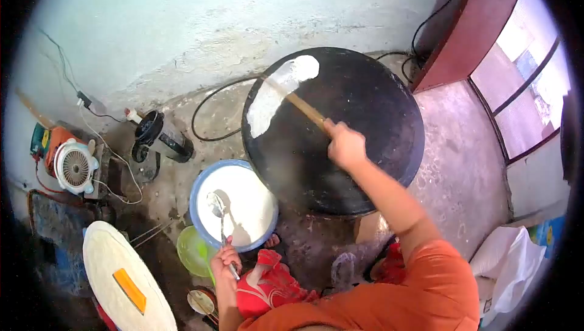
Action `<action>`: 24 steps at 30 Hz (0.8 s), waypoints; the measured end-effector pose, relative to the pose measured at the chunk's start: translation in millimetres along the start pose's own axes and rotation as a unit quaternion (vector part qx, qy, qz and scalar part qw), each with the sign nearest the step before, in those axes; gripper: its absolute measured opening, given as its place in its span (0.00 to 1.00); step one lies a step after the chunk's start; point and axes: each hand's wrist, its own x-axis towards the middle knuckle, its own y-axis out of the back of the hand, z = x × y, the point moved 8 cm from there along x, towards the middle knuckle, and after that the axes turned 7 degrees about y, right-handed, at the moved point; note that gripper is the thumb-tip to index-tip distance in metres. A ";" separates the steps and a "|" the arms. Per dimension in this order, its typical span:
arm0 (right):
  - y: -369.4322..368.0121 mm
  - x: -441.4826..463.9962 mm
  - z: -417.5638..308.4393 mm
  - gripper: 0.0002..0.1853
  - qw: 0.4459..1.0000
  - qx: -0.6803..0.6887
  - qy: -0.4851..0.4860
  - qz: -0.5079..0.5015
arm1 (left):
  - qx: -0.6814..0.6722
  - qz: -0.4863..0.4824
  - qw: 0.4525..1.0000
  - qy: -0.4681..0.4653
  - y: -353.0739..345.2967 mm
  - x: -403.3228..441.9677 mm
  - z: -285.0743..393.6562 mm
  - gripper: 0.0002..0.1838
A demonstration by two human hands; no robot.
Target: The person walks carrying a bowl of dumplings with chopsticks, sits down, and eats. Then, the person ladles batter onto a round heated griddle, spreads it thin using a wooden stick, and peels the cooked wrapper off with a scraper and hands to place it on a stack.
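My right hand (347,145) grips a wooden spreader (307,110) over the large round black griddle (359,106). The spreader's far end is at a curved band of white batter (265,107) along the griddle's upper left part. Below and left of the griddle stands a blue-rimmed basin (193,200) full of white batter. In my left hand (226,262) is the handle of a metal ladle (216,204), whose bowl is at the batter in the basin.
A green bowl (193,251) sits beside the basin. At the lower left lies a pale oval board (115,258) with an orange scraper (129,290) on it. A small fan (76,167), a black cylindrical device (167,139) and cables are at the left. A red door panel (465,27) stands at the right.
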 end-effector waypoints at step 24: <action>16.3 32.5 94.8 0.29 0.988 -0.093 -0.120 0.026 | 0.017 -0.009 0.999 0.037 -8.0 0.1 -7.2 0.16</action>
